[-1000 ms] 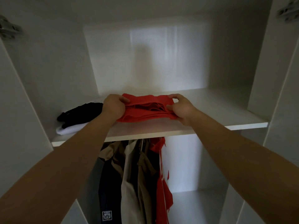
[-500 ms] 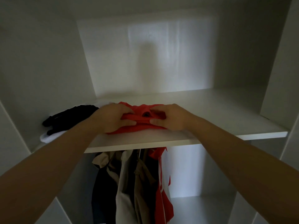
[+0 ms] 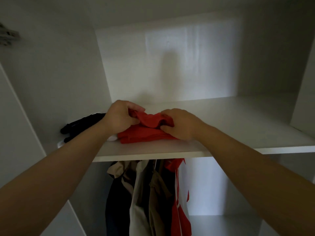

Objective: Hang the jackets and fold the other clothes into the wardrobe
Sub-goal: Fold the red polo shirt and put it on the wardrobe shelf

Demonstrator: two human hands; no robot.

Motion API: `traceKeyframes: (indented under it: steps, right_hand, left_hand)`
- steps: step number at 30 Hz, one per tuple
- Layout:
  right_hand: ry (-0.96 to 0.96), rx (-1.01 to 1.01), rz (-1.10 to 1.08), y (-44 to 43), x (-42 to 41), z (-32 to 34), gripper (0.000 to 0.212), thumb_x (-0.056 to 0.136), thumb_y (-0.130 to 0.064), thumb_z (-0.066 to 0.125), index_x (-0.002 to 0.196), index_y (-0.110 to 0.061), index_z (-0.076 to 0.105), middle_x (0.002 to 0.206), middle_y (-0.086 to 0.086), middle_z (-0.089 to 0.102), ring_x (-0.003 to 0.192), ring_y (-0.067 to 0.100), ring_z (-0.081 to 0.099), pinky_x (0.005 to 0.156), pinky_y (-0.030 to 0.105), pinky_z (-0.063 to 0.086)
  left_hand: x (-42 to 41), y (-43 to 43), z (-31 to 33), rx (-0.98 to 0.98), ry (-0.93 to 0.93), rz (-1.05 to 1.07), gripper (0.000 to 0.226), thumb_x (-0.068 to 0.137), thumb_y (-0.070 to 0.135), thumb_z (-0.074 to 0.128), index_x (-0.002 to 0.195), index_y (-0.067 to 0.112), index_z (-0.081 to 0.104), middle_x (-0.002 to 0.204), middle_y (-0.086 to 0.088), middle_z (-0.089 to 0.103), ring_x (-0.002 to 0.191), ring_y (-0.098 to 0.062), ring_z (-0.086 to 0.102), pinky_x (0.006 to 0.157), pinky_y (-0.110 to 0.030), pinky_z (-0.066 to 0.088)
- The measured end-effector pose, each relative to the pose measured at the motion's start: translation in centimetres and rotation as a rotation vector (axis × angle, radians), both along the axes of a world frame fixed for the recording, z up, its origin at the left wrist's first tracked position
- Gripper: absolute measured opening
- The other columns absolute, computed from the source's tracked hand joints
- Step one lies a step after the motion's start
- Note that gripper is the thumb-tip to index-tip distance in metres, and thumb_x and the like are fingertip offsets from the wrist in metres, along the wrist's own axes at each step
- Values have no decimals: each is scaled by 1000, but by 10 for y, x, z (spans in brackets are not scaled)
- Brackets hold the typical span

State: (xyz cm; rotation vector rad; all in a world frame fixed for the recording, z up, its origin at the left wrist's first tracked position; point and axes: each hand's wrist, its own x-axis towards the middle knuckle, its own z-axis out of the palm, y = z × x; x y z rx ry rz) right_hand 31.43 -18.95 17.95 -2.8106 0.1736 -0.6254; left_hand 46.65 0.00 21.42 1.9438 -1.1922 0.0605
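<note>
On the upper shelf (image 3: pixel 238 126) of the wardrobe (image 3: pixel 170 65), both of my grips are applied to one item.

1. Left grip (image 3: pixel 119 119): fingers and thumb curled, pinching the left end of a raised fold in the red garment (image 3: pixel 144 137).
2. Right grip (image 3: pixel 179 124): fingers and thumb curled round the right end of the same fold.
3. Between the two grips I hold the top layer bunched up, slightly above the lower layers. The lower layers lie flat on the shelf, near its front edge and left of centre.

Just beside the red garment, to its left, lies a black garment (image 3: pixel 81 123), partly hidden behind my left forearm. It lies on a white garment (image 3: pixel 60 144), of which only the edges show; a small white edge appears just beside the lower left corner of the red garment.

Below the shelf, four jackets hang close together: a dark jacket (image 3: pixel 117 198) at the left, then a pale beige jacket (image 3: pixel 141 193), a tan jacket (image 3: pixel 158 193) and a red-and-white jacket (image 3: pixel 179 201) at the right. The shelf hides how they are hung.

A metal hinge (image 3: pixel 7 36), blurred, is fixed high on the left side panel.
</note>
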Motion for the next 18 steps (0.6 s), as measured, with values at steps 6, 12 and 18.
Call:
traceKeyframes:
  steps: [6,12,18]
  right_hand:
    - [-65,-70,-102,3,3,-9,31,106,-33,40,122,-19,63,106,8,71,88,27,65,76,35,49]
    - [-46,-175,-122,4,0,-10,32,108,-28,34,116,-9,59,99,10,68,76,24,56,68,32,36]
    - [24,-129,-33,4,-11,-9,31,104,-42,43,103,-15,60,85,1,65,71,17,58,67,33,43]
  left_hand:
    - [-7,10,-25,-5,-243,229,12,98,33,61,93,23,58,80,9,63,72,-3,58,61,-17,44]
    - [-19,22,-39,234,-487,100,18,99,39,54,93,23,48,72,11,55,62,-7,54,57,-32,44]
    - [-16,26,-39,303,-505,41,51,83,38,77,130,24,62,120,7,64,107,-12,60,95,-28,47]
